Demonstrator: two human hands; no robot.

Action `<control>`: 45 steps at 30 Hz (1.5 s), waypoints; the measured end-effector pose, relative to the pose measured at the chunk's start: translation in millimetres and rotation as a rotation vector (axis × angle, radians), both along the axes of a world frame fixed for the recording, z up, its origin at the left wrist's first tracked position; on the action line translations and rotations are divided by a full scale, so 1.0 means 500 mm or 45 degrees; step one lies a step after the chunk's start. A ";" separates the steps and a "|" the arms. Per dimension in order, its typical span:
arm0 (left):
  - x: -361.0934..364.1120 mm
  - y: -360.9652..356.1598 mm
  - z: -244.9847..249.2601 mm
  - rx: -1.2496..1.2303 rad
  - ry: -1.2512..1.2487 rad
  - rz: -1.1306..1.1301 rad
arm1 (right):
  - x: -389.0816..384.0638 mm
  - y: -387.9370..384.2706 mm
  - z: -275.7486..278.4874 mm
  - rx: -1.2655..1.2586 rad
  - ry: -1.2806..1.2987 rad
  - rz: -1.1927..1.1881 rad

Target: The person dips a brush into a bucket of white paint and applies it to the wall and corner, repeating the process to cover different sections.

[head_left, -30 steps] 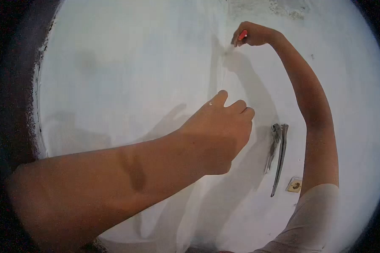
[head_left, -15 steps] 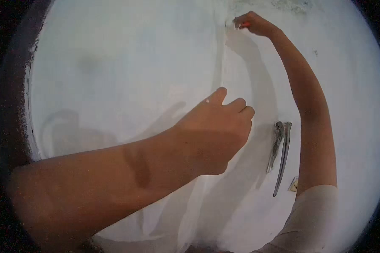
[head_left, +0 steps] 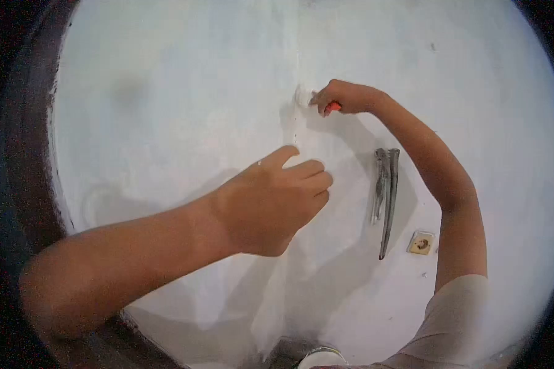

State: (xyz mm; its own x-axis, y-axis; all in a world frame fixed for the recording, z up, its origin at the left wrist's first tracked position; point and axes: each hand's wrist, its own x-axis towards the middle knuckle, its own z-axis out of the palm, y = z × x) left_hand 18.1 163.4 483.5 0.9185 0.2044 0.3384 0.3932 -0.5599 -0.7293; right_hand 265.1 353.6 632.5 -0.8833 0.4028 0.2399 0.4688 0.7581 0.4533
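Observation:
My right hand point(head_left: 348, 98) is closed around a paintbrush point(head_left: 333, 107) with an orange-red handle, and its whitish head meets the wall at the vertical corner line. Lower and to the left, my left hand point(head_left: 274, 197) is held up with its back towards me. Its fingers curl inward and the thumb stands apart from them. The fingertips are hidden, so whether anything is in that hand cannot be seen. Pale, patchy wall point(head_left: 184, 92) lies behind both hands.
A bundle of dark cables point(head_left: 386, 197) hangs from the wall right of my left hand. Below it is a socket box point(head_left: 421, 243). A dark frame edge point(head_left: 34, 141) runs down the left. At the bottom stands a round container with a white rim point(head_left: 322, 357).
My right hand and the paintbrush have come down along the corner line, and the view has tilted. In the picture, my left hand has shifted left and slightly down. The white-rimmed container now shows.

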 end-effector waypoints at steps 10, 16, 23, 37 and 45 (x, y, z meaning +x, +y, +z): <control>0.074 -0.059 -0.147 -0.294 -0.065 0.003 | 0.064 -0.119 -0.269 -0.318 0.166 -0.044; 0.117 -0.098 -0.161 -0.711 0.135 0.276 | 0.098 -0.299 -0.379 -0.292 0.153 -0.027; 0.092 -0.175 -0.298 -1.219 0.339 0.313 | 0.160 -0.483 -0.598 -0.415 0.348 -0.190; -0.030 -0.205 -0.921 -1.972 -0.671 0.483 | 0.101 -0.434 -1.297 -1.277 0.708 -0.538; -0.072 -0.243 -1.054 -2.465 -0.987 0.804 | 0.172 -0.502 -1.642 -1.243 1.185 -1.059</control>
State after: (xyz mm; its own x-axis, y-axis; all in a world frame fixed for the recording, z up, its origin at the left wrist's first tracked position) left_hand -17.9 41.9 -43.6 0.4317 0.7905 -0.4343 0.6261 0.0840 0.7752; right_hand 351.2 102.6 -188.4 -0.0443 0.9957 -0.0813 0.7085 -0.0260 -0.7053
